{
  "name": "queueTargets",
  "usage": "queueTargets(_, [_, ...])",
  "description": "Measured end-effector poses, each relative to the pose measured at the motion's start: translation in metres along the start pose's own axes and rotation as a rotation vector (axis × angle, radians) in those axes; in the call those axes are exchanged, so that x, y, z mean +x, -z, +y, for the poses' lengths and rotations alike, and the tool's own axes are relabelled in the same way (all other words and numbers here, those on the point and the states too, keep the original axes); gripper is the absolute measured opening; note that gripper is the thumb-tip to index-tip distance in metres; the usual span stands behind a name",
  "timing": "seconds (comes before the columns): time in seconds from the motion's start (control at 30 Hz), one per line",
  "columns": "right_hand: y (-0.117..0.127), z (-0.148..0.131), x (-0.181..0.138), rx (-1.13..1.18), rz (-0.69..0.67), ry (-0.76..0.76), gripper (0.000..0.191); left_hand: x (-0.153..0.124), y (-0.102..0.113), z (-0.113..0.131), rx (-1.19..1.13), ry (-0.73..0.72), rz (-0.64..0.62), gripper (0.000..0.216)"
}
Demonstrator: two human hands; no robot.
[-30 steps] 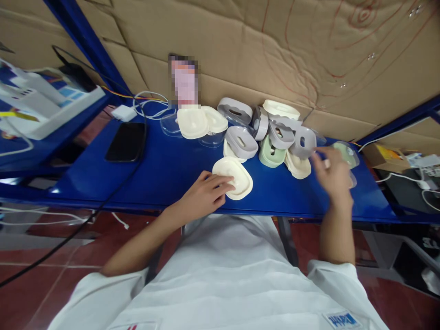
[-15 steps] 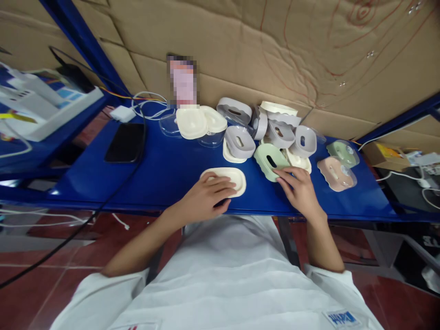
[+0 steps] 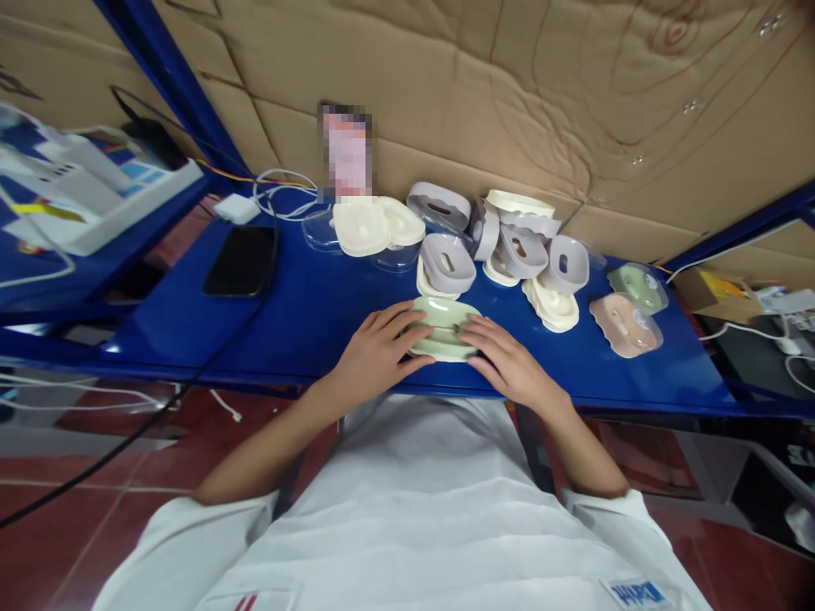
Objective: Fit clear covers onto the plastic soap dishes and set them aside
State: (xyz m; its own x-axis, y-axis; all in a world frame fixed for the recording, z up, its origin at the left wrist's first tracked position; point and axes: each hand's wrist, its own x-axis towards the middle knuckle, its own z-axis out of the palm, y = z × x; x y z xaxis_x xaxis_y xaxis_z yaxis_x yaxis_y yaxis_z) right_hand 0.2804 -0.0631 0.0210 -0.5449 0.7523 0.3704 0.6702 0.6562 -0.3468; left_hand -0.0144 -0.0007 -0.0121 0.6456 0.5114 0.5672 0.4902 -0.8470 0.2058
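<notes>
Near the front edge of the blue table, a light green soap dish tray (image 3: 444, 344) with a slot in its middle lies in front of me. My left hand (image 3: 388, 344) grips its left end, fingers on the rim and thumb at the near side. On the right end, my right hand (image 3: 506, 356) holds it the same way. The cream tray seen earlier at this spot is hidden; the green one appears to sit over it. Just behind lies a grey slotted tray (image 3: 447, 263) on a cream piece.
More grey trays (image 3: 566, 265) and cream trays (image 3: 551, 305) are heaped behind. At right lie a pink soap dish (image 3: 627, 324) and a green one (image 3: 638, 287) with clear covers. A black phone-like slab (image 3: 238, 261), a cable and a white adapter (image 3: 235, 208) are at left.
My right hand has brought the green tray left and toward me, over the cream tray. My left hand has shifted from the cream tray to the green tray's left end.
</notes>
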Motion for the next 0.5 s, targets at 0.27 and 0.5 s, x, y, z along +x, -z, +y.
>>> queueTargets(0.27, [-0.017,0.011,0.008,-0.15,-0.03,0.054,0.039,-0.001,-0.003,-0.002,0.008,0.039,-0.014,0.027])
queueTargets(0.5, [0.027,0.02,0.025,-0.303,0.044,-0.085,0.043,0.003,0.003,0.0,-0.057,0.028,0.002,0.02])
